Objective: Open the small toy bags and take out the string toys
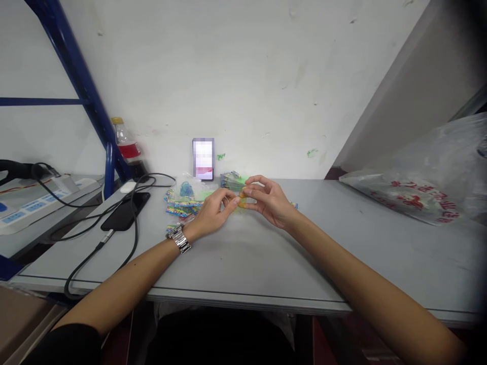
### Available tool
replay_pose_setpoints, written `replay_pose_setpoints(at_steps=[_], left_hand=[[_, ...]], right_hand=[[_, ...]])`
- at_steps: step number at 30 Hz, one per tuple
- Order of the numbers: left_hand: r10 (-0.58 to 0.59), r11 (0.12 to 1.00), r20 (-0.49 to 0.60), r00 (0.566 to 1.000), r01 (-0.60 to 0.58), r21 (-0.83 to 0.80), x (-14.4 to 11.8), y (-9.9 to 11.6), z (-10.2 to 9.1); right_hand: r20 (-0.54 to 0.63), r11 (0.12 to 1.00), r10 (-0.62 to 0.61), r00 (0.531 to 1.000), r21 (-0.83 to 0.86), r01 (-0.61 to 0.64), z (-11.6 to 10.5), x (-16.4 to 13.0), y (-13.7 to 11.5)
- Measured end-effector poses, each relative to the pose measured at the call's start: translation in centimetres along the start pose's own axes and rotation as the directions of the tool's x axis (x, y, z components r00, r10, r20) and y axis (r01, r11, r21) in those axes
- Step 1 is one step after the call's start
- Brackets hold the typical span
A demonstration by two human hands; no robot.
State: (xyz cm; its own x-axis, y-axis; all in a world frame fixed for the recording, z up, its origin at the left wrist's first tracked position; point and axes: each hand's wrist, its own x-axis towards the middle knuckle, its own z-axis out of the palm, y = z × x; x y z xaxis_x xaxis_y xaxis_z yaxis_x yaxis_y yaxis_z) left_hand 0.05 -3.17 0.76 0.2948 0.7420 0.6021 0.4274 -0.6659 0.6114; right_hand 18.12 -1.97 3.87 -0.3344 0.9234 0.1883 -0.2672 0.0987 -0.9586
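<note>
Between both hands is a small translucent yellow-orange piece, its exact kind too small to make out. My left hand, with a metal watch on its wrist, pinches the piece from the left with thumb and forefinger. From the right, my right hand grips it between thumb and fingers. Clear plastic packets with colourful printed edges lie just left of my left hand, one showing a blue shape. More packets lie behind my hands, near the wall, partly hidden.
A phone with a lit screen leans against the wall. To the left are a dark phone with cables, a white case, a cola bottle and a power strip. A plastic bag stands right on the grey table.
</note>
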Motion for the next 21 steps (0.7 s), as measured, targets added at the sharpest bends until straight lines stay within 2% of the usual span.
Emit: replay_pose_setpoints(at_steps=[5, 14, 21], left_hand=[[0.018, 0.999, -0.001, 1.0, -0.018, 0.04, 0.08, -0.26, 0.01], [-0.039, 0.999, -0.006, 0.999, 0.039, -0.001, 0.1, -0.35, -0.12], [-0.042, 0.999, 0.004, 0.999, 0.042, 0.004, 0.12, -0.17, -0.14]], right_hand=[[0.007, 1.0, -0.022, 1.0, 0.006, 0.022, 0.04, 0.1, 0.13], [-0.118, 0.989, -0.117, 0.986, 0.074, 0.126, 0.13, 0.32, -0.1], [-0.175, 0.941, -0.334, 0.926, -0.118, 0.317, -0.03, 0.45, 0.12]])
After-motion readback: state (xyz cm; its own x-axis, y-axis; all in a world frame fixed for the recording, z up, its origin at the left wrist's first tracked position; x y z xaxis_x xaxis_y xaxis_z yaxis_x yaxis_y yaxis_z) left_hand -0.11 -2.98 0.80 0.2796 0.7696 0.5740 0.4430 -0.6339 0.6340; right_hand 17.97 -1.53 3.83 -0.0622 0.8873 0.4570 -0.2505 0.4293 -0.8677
